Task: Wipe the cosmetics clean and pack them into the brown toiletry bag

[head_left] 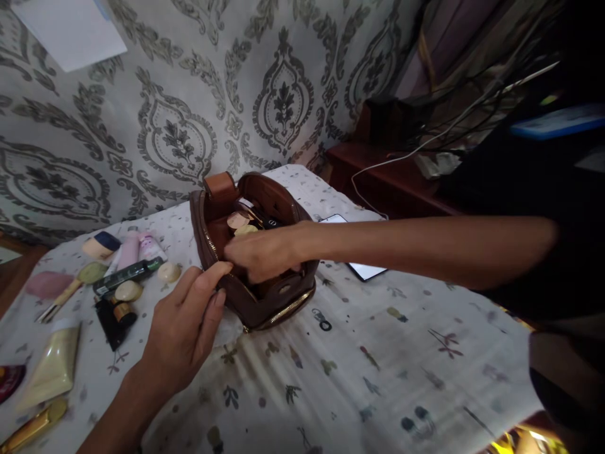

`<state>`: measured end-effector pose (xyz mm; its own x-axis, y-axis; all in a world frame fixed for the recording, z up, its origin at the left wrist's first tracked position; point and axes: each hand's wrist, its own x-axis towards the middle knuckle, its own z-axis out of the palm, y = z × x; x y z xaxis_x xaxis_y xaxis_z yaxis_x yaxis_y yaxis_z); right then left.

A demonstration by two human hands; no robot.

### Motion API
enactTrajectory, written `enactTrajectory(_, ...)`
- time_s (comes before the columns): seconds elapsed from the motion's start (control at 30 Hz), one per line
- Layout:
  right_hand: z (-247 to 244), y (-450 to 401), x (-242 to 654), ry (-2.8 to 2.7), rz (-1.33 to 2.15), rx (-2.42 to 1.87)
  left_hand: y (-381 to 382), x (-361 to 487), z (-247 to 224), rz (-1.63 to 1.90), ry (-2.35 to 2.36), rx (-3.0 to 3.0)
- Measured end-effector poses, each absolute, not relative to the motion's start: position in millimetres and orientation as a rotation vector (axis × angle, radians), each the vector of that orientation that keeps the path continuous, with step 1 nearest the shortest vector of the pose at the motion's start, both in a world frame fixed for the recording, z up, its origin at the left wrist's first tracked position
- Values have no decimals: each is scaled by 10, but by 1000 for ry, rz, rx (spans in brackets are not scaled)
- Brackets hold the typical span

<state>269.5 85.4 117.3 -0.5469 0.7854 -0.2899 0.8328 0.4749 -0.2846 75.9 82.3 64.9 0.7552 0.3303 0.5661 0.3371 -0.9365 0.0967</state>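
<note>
A brown zippered cosmetic bag [302, 287] stands unzipped on the cloth-covered table, with several round and dark make-up items [239, 219] inside. My left hand [186, 315] pinches the bag's near left edge between thumb and fingers. Reaching in from the right, my right hand [259, 252] is down inside the bag with its fingers curled. Its fingertips are hidden below the rim, so whatever they may hold does not show. Left of my left hand lie a dark green tube [127, 277], a cream tube [57, 359] and small cream-coloured jars [128, 290].
A phone [366, 271] with a lit screen lies under my right forearm, a white cable [401, 157] running near it. Brushes [61, 299], a pink sponge [50, 285] and a gold tube [35, 425] lie at left. Patterned wallpaper [283, 94] rises behind the table.
</note>
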Motion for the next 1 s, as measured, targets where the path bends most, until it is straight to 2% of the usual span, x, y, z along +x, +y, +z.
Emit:
enactTrajectory(0.23,1374,632,3030,2761,-579,1699,819,734,605,-954,-597,-2923)
enactTrajectory(0.6,1297,578,2926,2624,-923,1241,817,742,604,-939,-617,-2922)
enactTrajectory(0.87,1228,616,2912,2569,-1065,1243,806,776,658,-913,-587,-2939)
enactTrajectory(1.0,1186,576,2900,2577,-1145,1375,803,773,655,-927,-579,-2948)
